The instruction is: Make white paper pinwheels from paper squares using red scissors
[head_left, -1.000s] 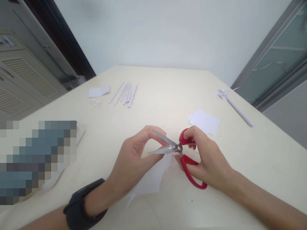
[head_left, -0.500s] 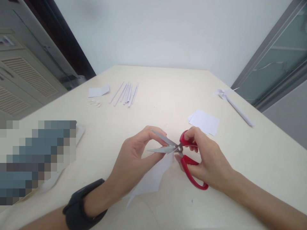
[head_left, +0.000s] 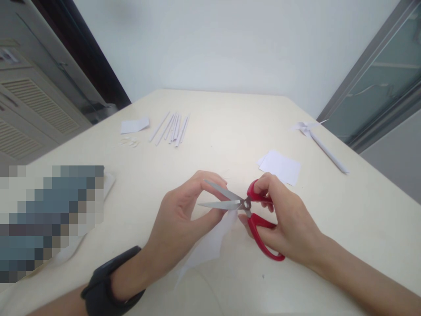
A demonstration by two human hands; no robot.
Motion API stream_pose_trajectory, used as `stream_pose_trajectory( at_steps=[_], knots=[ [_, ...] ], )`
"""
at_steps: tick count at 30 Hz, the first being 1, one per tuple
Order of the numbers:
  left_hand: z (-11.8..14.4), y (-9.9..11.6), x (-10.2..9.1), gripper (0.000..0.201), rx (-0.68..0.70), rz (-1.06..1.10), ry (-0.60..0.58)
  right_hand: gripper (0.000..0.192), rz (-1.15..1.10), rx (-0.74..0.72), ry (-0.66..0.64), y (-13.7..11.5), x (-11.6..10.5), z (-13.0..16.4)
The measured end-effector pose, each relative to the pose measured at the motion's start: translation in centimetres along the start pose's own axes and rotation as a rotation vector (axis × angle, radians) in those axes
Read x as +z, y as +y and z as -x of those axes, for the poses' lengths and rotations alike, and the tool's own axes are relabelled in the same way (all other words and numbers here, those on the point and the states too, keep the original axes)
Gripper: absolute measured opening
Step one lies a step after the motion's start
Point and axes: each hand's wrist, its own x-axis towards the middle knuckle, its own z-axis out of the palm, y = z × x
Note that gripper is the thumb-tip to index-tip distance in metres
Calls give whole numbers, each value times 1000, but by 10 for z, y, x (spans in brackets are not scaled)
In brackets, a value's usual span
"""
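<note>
The red-handled steel scissors (head_left: 245, 210) are gripped by the right hand (head_left: 284, 224), blades parted. A thin white paper sheet (head_left: 210, 245) is pinched by the left hand (head_left: 179, 219) just above the cream table (head_left: 362, 219) (its upper edge lies between the blades). White paper strips (head_left: 173, 128) are laid well apart, farther back.

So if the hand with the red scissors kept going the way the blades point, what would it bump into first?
Probably the left hand. The right hand aims the red-handled steel scissors leftward, and their open blade tips already sit by the left fingers pinching the thin white paper sheet. Depth is hard to judge.
</note>
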Motion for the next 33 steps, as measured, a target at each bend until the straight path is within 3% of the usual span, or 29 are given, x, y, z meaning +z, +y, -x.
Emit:
stream_pose_trajectory(
  at_steps=[7, 33],
  knots=[
    [0, -5, -3, 16, -16, 79, -3, 39, -35, -42, 3, -1, 1, -1],
    [-2, 2, 0, 6, -24, -15, 15, 38, -4, 16, -24, 1, 0, 0]
  ],
)
